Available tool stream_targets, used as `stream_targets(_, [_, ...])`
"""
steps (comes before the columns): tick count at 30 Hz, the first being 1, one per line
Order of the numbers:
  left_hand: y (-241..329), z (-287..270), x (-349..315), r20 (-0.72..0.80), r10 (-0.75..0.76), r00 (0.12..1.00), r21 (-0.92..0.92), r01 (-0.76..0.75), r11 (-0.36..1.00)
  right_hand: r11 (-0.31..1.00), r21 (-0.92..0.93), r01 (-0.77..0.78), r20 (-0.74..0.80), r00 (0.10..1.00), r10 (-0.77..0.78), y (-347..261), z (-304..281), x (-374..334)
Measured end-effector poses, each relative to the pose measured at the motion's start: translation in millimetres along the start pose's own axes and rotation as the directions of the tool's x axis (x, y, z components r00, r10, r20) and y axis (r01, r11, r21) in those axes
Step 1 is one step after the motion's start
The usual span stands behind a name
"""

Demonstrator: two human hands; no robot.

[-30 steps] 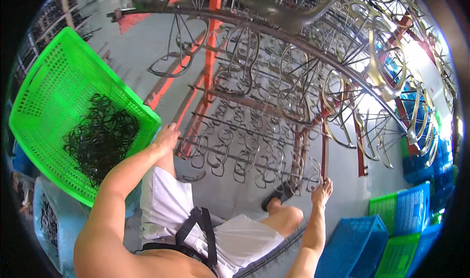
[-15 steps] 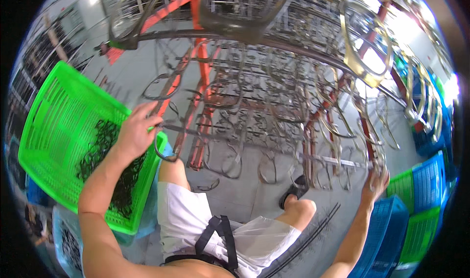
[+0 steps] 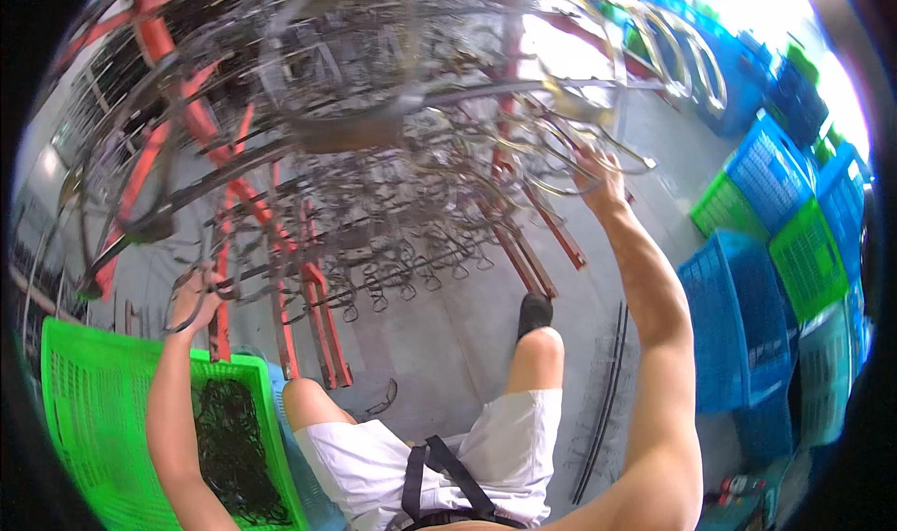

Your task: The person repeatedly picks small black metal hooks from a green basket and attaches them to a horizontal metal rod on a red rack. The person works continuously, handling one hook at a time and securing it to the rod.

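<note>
My left hand [image 3: 193, 299] is closed at the left end of a metal bar hung with curved metal loops. Farther forward and higher, my right hand [image 3: 600, 178] is curled among brassy loops [image 3: 547, 162] at the right side; the bar in its fingers is partly hidden. Many more loops [image 3: 392, 208] hang in blurred rows between my hands. Close in front, a dark rod [image 3: 224, 168] carries larger loops. Just below my left hand stands a green plastic basket [image 3: 103, 391] with a tangle of thin black strips [image 3: 234, 447] in it.
Red metal rack legs [image 3: 322, 330] stand on the grey floor ahead. Blue crates [image 3: 724, 316] and green crates [image 3: 811, 260] are stacked at the right. Long thin dark rods [image 3: 605, 400] lie on the floor, and one loose curved piece [image 3: 381, 398] lies near my left knee.
Both hands have moved forward with the bar, the right one farther up and inward, the left one outward. My view has turned right, so the crates show more.
</note>
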State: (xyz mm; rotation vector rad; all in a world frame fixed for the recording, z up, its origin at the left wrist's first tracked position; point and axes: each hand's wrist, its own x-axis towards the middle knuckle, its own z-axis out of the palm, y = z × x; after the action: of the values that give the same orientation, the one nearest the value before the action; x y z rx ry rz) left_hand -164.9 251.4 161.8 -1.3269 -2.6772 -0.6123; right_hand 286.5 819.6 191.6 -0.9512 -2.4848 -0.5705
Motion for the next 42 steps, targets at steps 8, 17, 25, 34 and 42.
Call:
stream_targets(8, [44, -31, -13, -0.145, -0.297, 0.944, 0.282, 0.327, 0.902, 0.934, 0.272, -0.233, -0.43, 0.838, 0.335, 72, -2, -94])
stream_targets(17, [-42, -56, -66, 0.34, -0.583, 0.738, -0.359, 0.675, 0.644, 0.356, -0.364, -0.86, 0.878, -0.19, 0.439, 93, 144, -648])
stream_targets(25, [-76, -82, -20, 0.506, -0.377, 0.776, -0.144, 0.507, 0.85, -0.362, -0.684, -0.633, 0.489, -0.767, 0.417, -57, 132, -767])
stream_targets(34, [-68, -94, -14, 0.542, -0.323, 0.776, -0.059, 0.419, 0.906, -0.108, -0.375, -0.921, 0.715, -0.361, 0.599, -87, 103, -741])
stream_targets(42, [11, -38, -58, 0.203, -0.76, 0.617, -0.594, 0.695, 0.405, -0.691, 0.172, -0.702, 0.96, -0.037, 0.276, 38, 113, -615])
